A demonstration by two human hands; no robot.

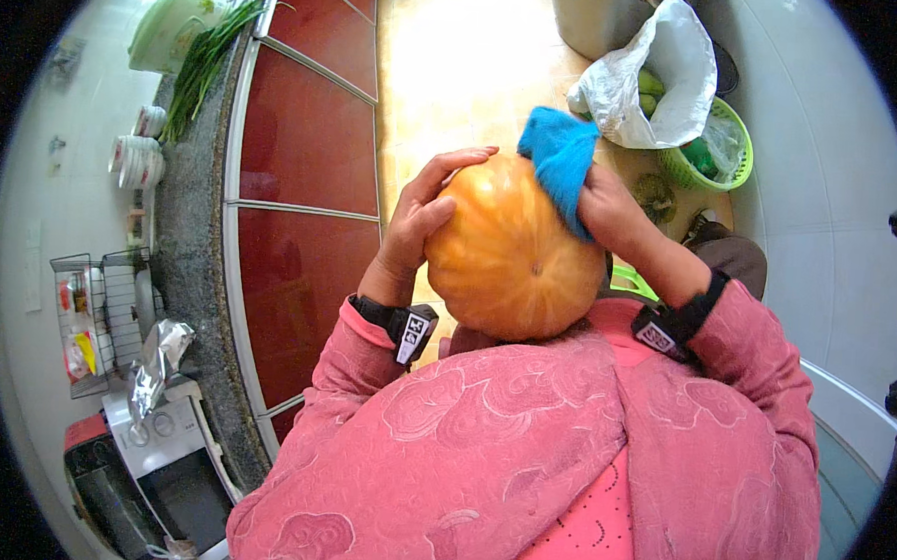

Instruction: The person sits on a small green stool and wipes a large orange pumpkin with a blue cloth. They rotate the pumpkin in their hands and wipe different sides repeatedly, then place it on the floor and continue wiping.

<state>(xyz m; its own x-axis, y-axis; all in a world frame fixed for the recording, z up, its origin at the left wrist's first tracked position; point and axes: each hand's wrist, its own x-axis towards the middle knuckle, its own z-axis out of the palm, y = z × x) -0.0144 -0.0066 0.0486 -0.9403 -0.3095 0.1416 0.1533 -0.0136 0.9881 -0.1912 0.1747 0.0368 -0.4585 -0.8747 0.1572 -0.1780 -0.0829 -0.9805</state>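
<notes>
A large orange pumpkin (517,260) rests close against my body, its ribbed end with a small brown scar facing up. My left hand (429,204) grips its left side, thumb and fingers spread over the skin. In my right hand (613,208) is a bright blue cloth (559,161), which lies against the pumpkin's upper right side. Part of the right fingers is hidden behind the cloth. Both wrists wear black bands with printed tags.
To the right, a white plastic bag (664,79) with green produce stands by a green basket (746,158). Along the left runs a granite counter (188,216) over red cabinets (312,139), bearing green stalks (210,59), stacked bowls (140,163), a wire rack (125,288) and a white oven-like appliance (164,425).
</notes>
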